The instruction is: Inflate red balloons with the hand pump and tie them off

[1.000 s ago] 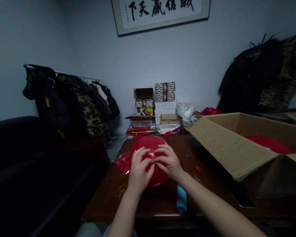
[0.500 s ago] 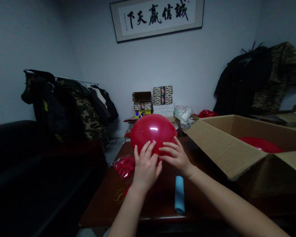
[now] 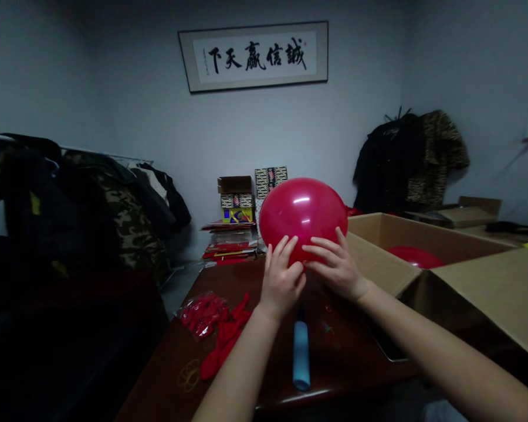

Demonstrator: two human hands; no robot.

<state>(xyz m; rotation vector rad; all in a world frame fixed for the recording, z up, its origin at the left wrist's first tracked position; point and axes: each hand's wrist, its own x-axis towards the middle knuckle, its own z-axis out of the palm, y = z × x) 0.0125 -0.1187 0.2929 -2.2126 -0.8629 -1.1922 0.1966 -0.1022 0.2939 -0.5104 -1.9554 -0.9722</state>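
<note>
An inflated red balloon (image 3: 303,214) is held up above the dark table. My left hand (image 3: 282,281) is at its lower left, with thumb and fingers pinched at the balloon's bottom end. From the lower right, my right hand (image 3: 337,266) rests its spread fingers against the balloon, its fingertips close to the same end. The balloon's neck is mostly hidden by the fingers. Beneath the hands a light blue cylinder (image 3: 301,356) lies on the table. Deflated red balloons (image 3: 226,340) and a clear bag of red balloons (image 3: 203,313) lie to the left.
An open cardboard box (image 3: 378,264) at the right holds a red balloon (image 3: 416,257). Yellow rubber bands (image 3: 189,375) lie near the table's left edge. Small boxes (image 3: 237,202) and stacked red packets (image 3: 229,249) stand at the table's far end (image 3: 246,271).
The view has shifted, and the balloon with both hands now sits further right and higher in it. More of the loose red balloons shows beside my left forearm.
</note>
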